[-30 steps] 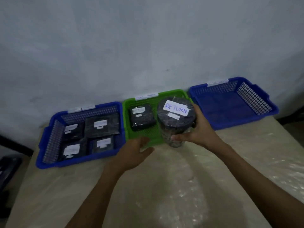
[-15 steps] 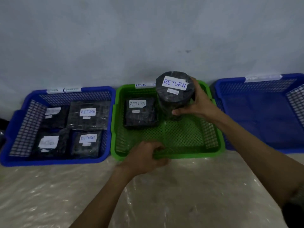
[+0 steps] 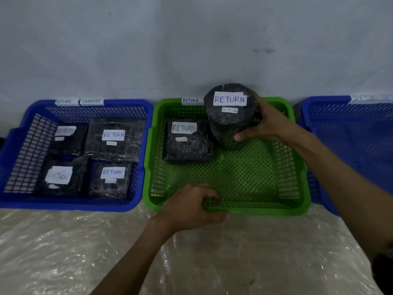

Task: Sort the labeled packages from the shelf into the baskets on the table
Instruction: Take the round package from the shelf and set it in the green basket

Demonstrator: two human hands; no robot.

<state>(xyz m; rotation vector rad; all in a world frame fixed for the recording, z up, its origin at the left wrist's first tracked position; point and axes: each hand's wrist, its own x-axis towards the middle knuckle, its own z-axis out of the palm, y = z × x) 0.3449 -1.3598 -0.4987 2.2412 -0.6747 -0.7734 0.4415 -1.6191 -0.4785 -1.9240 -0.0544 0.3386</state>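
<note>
- Gripping the side of a black plastic-wrapped cylindrical package point(image 3: 229, 116), the right hand point(image 3: 263, 124) wraps its fingers around the back and presses its thumb on the lower front.
- That cylindrical package stands upright at the back of the green plastic mesh basket point(image 3: 297, 209), right of centre; its top carries a white label reading "RETURN" and a smaller white sticker below it. Whether its base rests on the basket floor cannot be told.
- The left hand point(image 3: 191, 209) is closed on the near rim of the green basket, fingers curled over the edge and thumb on the outside.
- Just left of the cylinder, a flat square black wrapped package point(image 3: 187, 143) lies on the green basket floor, also labelled "RETURN".
- A small white tag reading "RETURN" sits on the far rim of the green basket.
- To the left, touching the green one, a blue plastic mesh basket point(image 3: 63, 204) holds four flat black wrapped packages point(image 3: 114, 141); two labels read "RETURN", the other two are blurred. Its far rim bears tags reading "RETURN" and "OVERDUE".
- To the right, a second blue mesh basket point(image 3: 350, 128) is cut off by the frame edge; its rim tag is unreadable.
- All three baskets sit on a table point(image 3: 63, 252) covered with crinkled clear plastic sheeting, against a pale grey wall point(image 3: 148, 50).
</note>
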